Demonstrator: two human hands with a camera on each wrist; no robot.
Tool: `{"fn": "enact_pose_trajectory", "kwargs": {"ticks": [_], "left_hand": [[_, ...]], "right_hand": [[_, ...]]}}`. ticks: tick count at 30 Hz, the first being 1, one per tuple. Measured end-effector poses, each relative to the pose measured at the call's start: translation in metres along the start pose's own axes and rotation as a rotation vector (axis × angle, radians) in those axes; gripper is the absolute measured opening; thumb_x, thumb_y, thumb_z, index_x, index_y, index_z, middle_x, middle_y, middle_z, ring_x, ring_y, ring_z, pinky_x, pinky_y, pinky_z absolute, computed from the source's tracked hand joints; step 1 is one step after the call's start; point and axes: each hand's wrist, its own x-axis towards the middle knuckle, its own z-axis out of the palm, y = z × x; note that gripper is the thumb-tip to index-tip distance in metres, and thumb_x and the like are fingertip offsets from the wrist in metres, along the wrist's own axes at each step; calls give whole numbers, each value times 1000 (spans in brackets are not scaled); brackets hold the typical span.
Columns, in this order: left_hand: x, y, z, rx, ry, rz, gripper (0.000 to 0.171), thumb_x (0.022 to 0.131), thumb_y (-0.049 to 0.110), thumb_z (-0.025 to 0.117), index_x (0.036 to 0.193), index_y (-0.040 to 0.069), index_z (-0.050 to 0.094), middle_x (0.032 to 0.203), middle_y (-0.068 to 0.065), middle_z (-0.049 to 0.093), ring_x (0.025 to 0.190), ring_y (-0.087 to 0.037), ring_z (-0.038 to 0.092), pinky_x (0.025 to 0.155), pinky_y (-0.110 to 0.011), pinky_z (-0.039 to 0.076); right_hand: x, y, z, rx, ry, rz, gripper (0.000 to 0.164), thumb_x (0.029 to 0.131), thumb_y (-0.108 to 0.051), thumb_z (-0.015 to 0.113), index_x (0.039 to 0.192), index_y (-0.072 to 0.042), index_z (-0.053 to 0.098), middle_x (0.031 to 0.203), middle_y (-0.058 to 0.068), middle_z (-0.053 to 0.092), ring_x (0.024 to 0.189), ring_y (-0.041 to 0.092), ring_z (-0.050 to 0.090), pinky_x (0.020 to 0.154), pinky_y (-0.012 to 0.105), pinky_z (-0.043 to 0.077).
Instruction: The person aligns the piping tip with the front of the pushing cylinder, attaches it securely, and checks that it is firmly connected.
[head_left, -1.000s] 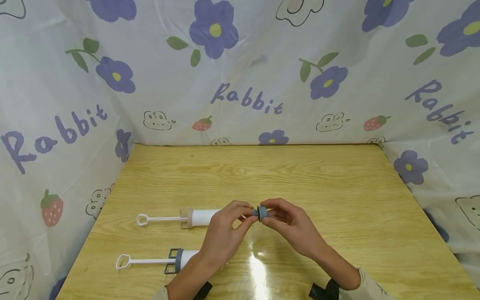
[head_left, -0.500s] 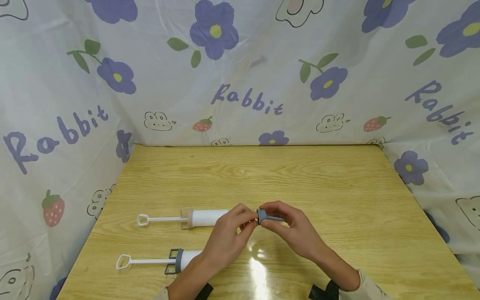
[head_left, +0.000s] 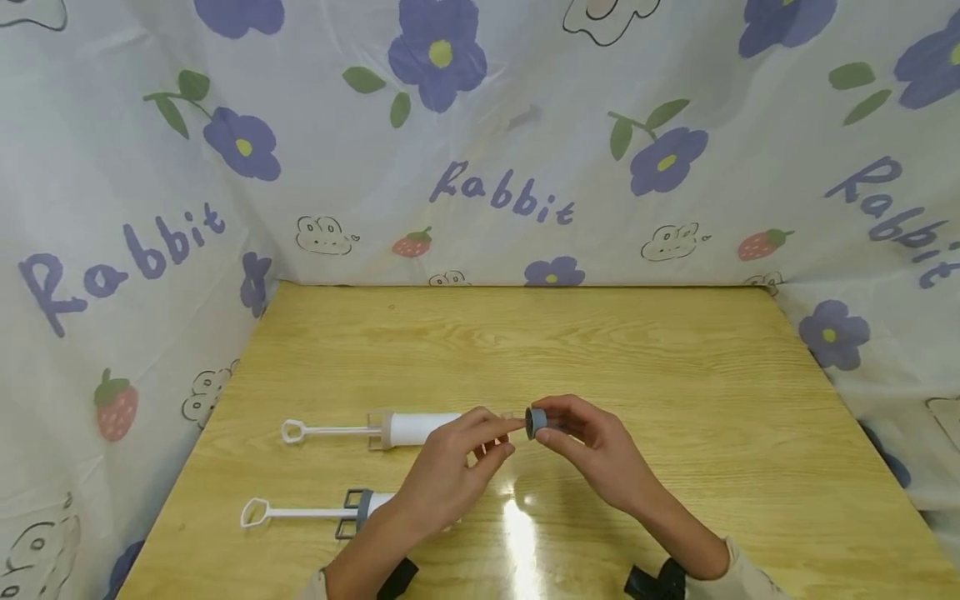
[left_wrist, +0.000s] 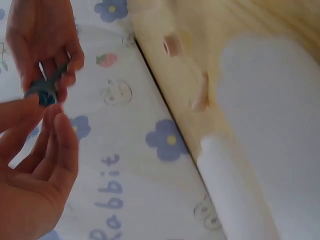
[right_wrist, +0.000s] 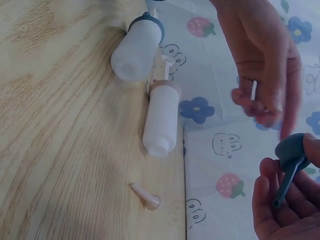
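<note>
My right hand (head_left: 600,457) holds a blue-grey ring cap (head_left: 537,422) above the table, pinched between thumb and fingers. From the cap a narrow spout (right_wrist: 285,189) of the same colour runs back toward the right palm in the right wrist view. My left hand (head_left: 453,462) is close on its left, index finger extended to the cap's open side; in the head view its tip meets the rim. Its thumb is apart from the cap. Left of the hands lie a white plunger syringe with a beige collar (head_left: 386,430) and another with a grey collar (head_left: 364,510), partly behind my left arm.
A small beige nozzle (right_wrist: 146,196) lies on the wooden table (head_left: 637,350). Near it is a beige ring cap (left_wrist: 172,46). Printed white cloth (head_left: 495,133) stands around the table's back and sides.
A second ago my left fingers pinched a small blue-grey nozzle at the cap's opening. It then passed through, its spout showing on the right. My left thumb has since drawn back, leaving the index finger extended.
</note>
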Motion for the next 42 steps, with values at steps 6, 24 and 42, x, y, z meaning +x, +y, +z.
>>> {"fn": "enact_pose_trajectory", "kwargs": {"ticks": [6,24,42], "left_hand": [[-13,-18,-24,397,-279,-69,49,87,35,83,129,13,70,122,-2,68,115,-22,63,97,-44,52],[-46,-53,-18,516,-408,-116,43,70,30,94,102,9,73,90,1,67,75,-15,61,68,-33,50],[9,0,-61,598,-42,175,53,87,36,83,133,13,70,107,-3,64,96,-21,61,83,-38,50]], "right_hand": [[-1,0,-6,-18,31,15,31,103,-18,65,134,-13,64,121,7,69,110,11,68,96,26,56],[-2,0,-4,10,4,36,34,103,-18,64,136,-9,62,123,10,68,112,12,67,97,26,56],[1,-9,-12,-28,43,45,37,102,-19,66,137,-7,61,126,13,67,109,10,66,90,26,59]]}}
